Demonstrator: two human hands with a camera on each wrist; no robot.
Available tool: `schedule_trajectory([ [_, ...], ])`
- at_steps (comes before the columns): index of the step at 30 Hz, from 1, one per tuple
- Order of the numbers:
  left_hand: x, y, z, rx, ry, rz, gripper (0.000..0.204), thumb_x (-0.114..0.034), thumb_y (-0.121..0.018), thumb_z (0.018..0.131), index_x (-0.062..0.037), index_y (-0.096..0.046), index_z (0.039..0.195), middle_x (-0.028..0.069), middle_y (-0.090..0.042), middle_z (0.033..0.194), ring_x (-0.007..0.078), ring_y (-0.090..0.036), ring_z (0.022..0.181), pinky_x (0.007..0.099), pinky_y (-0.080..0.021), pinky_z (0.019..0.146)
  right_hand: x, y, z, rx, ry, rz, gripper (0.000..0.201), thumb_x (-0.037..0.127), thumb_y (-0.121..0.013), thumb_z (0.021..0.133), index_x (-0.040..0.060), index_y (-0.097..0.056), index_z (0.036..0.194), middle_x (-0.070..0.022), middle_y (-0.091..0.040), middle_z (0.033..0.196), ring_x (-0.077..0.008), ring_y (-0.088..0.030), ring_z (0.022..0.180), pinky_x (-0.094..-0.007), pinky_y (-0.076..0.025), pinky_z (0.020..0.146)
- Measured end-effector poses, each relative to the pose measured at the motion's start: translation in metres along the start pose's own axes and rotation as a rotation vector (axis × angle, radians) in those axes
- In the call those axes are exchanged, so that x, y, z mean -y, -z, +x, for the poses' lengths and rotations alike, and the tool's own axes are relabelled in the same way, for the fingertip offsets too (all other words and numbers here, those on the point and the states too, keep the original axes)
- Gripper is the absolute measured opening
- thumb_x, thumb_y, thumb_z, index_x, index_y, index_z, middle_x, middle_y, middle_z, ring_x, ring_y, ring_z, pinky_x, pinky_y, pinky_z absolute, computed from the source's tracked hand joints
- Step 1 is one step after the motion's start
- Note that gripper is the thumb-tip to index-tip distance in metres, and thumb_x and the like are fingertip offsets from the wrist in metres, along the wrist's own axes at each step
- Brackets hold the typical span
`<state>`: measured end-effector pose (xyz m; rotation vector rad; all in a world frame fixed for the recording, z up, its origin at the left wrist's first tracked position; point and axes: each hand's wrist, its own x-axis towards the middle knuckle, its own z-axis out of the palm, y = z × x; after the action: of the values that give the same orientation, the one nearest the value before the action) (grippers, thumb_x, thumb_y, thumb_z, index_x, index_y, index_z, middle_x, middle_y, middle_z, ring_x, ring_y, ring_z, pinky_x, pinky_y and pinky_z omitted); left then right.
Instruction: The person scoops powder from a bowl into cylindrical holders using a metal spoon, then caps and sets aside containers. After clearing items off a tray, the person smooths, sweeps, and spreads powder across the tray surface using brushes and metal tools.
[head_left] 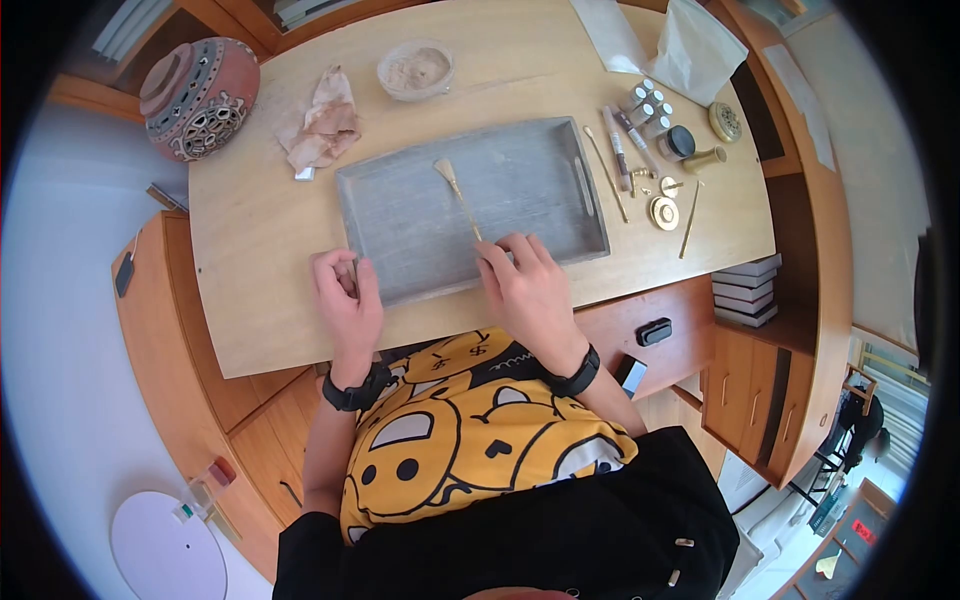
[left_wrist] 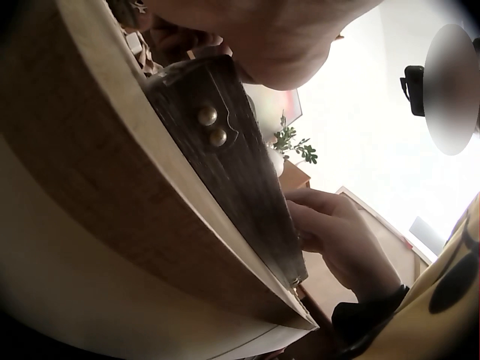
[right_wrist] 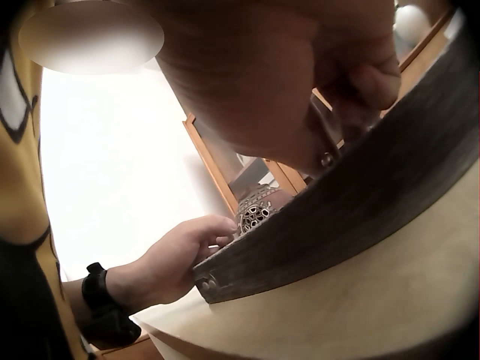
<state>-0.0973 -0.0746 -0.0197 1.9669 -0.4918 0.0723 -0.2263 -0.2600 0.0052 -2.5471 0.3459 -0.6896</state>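
Observation:
My right hand pinches the end of a thin gold-handled brush. Its flared pale tip points away, over the grey tray floor. The grey wooden tray lies on the table in front of me. At its near left corner my left hand grips the side wall, curled fingers outside and thumb inside. In the right wrist view, the left hand is at the corner of the dark tray wall. The left wrist view shows the tray's outer side with two round metal knobs.
Beyond the tray stand a bowl of powder and a stained cloth. A patterned pot is at the far left. To the right lie a gold stick, tubes, small jars and brass pieces.

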Motion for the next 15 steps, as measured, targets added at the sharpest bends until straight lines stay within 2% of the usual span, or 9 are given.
schedule_trajectory([
  [2, -0.003, 0.000, 0.000, 0.001, -0.012, 0.006, 0.015, -0.005, -0.063, 0.091, -0.0034, -0.053, 0.102, 0.0016, -0.040, 0.085, 0.0088, -0.035, 0.064, 0.0243, -0.032, 0.054, 0.001, 0.009, -0.002, -0.024, 0.005, 0.028, 0.022, 0.003, -0.069, 0.081, 0.0058, -0.067, 0.102, -0.0075, -0.061, 0.088, -0.0265, -0.059, 0.075, -0.0379, -0.051, 0.063],
  [4, -0.007, -0.001, 0.000, -0.001, -0.021, 0.012, 0.012, -0.004, -0.059, 0.093, -0.0037, -0.052, 0.103, -0.0021, -0.036, 0.078, 0.0062, -0.033, 0.066, 0.0227, -0.030, 0.056, -0.001, 0.021, -0.006, -0.119, -0.026, 0.037, 0.021, 0.003, -0.067, 0.082, 0.0033, -0.066, 0.103, -0.0098, -0.061, 0.091, -0.0269, -0.061, 0.081, -0.0363, -0.051, 0.066],
  [6, -0.007, 0.000, 0.000, -0.002, -0.022, 0.024, 0.012, -0.004, -0.059, 0.093, -0.0035, -0.052, 0.102, -0.0021, -0.036, 0.078, 0.0065, -0.033, 0.066, 0.0229, -0.030, 0.056, -0.018, 0.037, -0.010, -0.203, -0.119, -0.020, 0.022, 0.003, -0.067, 0.084, 0.0035, -0.066, 0.106, -0.0101, -0.063, 0.091, -0.0269, -0.062, 0.078, -0.0366, -0.051, 0.066],
  [10, -0.008, 0.001, -0.001, -0.001, -0.018, 0.061, 0.012, -0.004, -0.059, 0.093, -0.0030, -0.052, 0.102, -0.0019, -0.036, 0.077, 0.0075, -0.034, 0.067, 0.0235, -0.031, 0.057, -0.071, 0.070, -0.006, -0.377, -0.483, -0.198, 0.019, 0.005, -0.065, 0.088, 0.0018, -0.066, 0.106, -0.0131, -0.065, 0.084, -0.0312, -0.063, 0.068, -0.0399, -0.051, 0.065],
  [11, -0.006, 0.000, -0.001, -0.003, -0.021, 0.060, 0.012, -0.004, -0.059, 0.093, -0.0030, -0.052, 0.102, -0.0019, -0.036, 0.077, 0.0075, -0.034, 0.067, 0.0235, -0.031, 0.057, -0.088, 0.076, -0.010, -0.381, -0.480, -0.198, 0.019, 0.005, -0.065, 0.088, 0.0018, -0.066, 0.106, -0.0131, -0.065, 0.084, -0.0312, -0.063, 0.068, -0.0399, -0.051, 0.065],
  [13, -0.003, -0.002, -0.002, -0.017, -0.028, 0.082, 0.011, -0.005, -0.059, 0.094, -0.0025, -0.052, 0.101, -0.0014, -0.036, 0.077, 0.0079, -0.034, 0.067, 0.0239, -0.032, 0.059, -0.118, 0.075, -0.019, -0.191, -0.436, -0.303, 0.018, 0.008, -0.062, 0.089, 0.0014, -0.066, 0.105, -0.0152, -0.067, 0.089, -0.0342, -0.065, 0.073, -0.0421, -0.052, 0.066],
  [15, -0.004, -0.003, -0.002, -0.020, -0.030, 0.090, 0.010, -0.005, -0.058, 0.094, -0.0023, -0.052, 0.101, -0.0012, -0.036, 0.078, 0.0080, -0.035, 0.068, 0.0240, -0.033, 0.059, -0.129, 0.067, -0.018, -0.136, -0.444, -0.306, 0.018, 0.009, -0.062, 0.088, 0.0020, -0.066, 0.105, -0.0157, -0.067, 0.092, -0.0350, -0.065, 0.076, -0.0428, -0.052, 0.067],
])
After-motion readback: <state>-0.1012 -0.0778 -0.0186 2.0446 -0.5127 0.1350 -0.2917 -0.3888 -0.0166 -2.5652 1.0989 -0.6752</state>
